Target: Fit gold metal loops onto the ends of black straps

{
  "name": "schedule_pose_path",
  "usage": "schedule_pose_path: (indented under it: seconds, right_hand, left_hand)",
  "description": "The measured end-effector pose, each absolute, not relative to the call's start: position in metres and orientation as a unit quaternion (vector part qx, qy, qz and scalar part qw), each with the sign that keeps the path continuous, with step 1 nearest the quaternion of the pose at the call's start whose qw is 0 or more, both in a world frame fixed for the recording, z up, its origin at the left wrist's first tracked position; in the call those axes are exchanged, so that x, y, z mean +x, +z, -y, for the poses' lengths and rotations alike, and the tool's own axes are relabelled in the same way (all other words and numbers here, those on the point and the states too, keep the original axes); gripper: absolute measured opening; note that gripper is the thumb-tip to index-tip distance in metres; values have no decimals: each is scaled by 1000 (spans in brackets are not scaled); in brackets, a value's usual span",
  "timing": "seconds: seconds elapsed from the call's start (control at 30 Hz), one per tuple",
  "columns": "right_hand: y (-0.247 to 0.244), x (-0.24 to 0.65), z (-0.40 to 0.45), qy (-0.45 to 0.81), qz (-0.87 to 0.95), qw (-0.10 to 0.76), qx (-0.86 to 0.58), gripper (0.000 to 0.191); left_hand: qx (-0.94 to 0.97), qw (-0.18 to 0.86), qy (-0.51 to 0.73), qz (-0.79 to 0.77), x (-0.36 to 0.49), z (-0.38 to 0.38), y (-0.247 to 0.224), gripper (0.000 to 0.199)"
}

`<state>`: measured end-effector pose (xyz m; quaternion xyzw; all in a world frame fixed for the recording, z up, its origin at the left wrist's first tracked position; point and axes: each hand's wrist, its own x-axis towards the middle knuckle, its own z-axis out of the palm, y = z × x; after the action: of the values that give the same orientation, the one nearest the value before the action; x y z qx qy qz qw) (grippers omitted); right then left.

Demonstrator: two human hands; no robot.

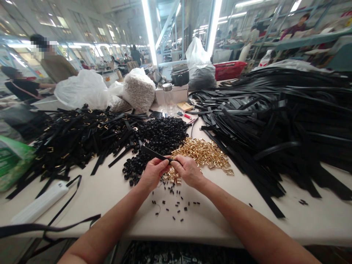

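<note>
A black strap (154, 153) runs between my two hands in the middle of the view. My left hand (154, 171) pinches it between thumb and fingers, and my right hand (189, 170) is closed on its near end, close to the left fingertips. Just beyond them lies a heap of small black loops (162, 135). Gold buckles (203, 152) are piled beside the loops, partly behind my right hand. Small black bits (178, 211) are scattered on the table below my hands.
Straps with gold buckles (79, 135) are heaped at left, and long black straps (275, 121) at right. A white power strip (41, 203) lies on the table (214, 227) at left. Behind stand plastic bags (139, 90), a glass jar (167, 97) and a red basket (229, 69). People work farther back.
</note>
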<state>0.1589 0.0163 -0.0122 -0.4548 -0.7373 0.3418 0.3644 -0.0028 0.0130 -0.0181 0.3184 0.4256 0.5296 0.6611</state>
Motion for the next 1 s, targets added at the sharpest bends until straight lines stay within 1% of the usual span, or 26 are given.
schedule_pose_path:
  seconds: [0.23,0.37,0.47,0.67,1.0]
  right_hand:
    - [-11,157,-15,341,713,396,-468,24]
    - [-14,154,-14,412,671,417,-454,24]
    - [-16,153,-14,441,654,425,-444,25]
    - [-16,154,-15,443,652,424,-446,25]
    - [-19,156,-15,450,665,410,-433,31]
  left_hand:
    - [310,636,558,-434,1,-11,-14,35]
    - [279,672,554,-405,2,-13,-17,33]
    - [264,693,549,-385,-2,-15,-18,30]
    - [238,747,511,-353,-8,-16,-16,23]
    - [190,789,506,-292,-8,-15,-18,26]
